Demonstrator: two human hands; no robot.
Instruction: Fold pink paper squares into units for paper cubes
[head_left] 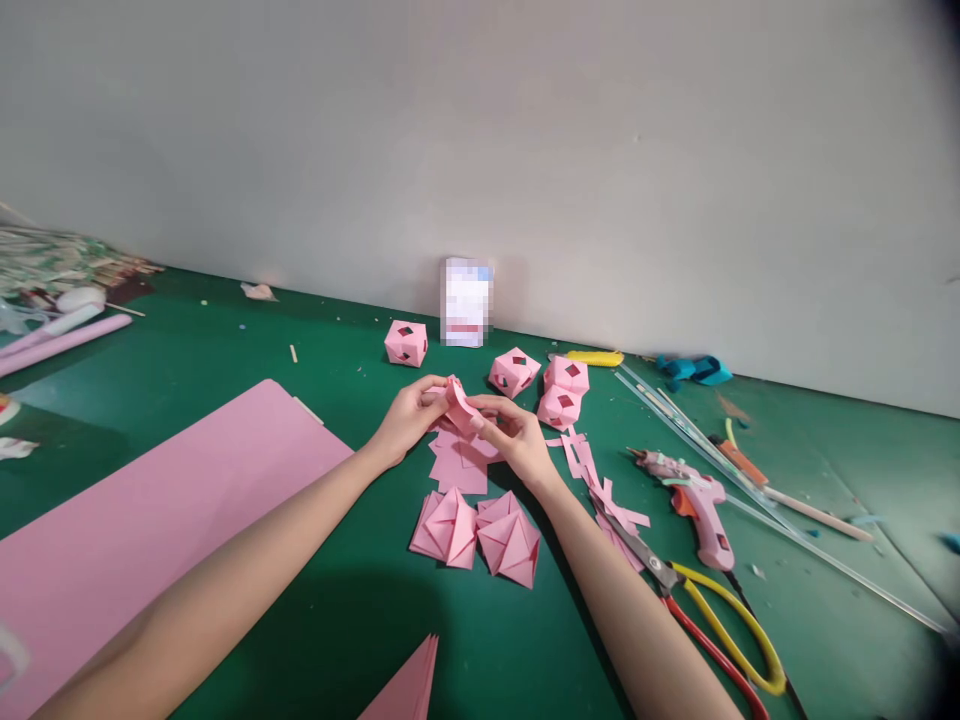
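Note:
Between my hands, above the middle of the table, is a partly folded piece of pink paper [460, 408]. My left hand [411, 418] pinches its left edge, and my right hand [511, 430] grips it from the right. Just beneath lie flat pink paper pieces [459, 466]. Closer to me sit two stacks of folded pink paper, the left stack [445, 530] and the right stack [510, 538]. Beyond my hands stand several pink paper polyhedra with diamond-shaped holes, among them one at the left [406, 343] and one in the middle [514, 372].
Scissors [660, 575] with red and yellow handles rest beside my right forearm, near pink paper scraps [600, 490]. Further right are a pink glue gun [694, 500], clear glue sticks [720, 450] and a yellow cutter [595, 357]. A large pink sheet [180, 530] covers the left.

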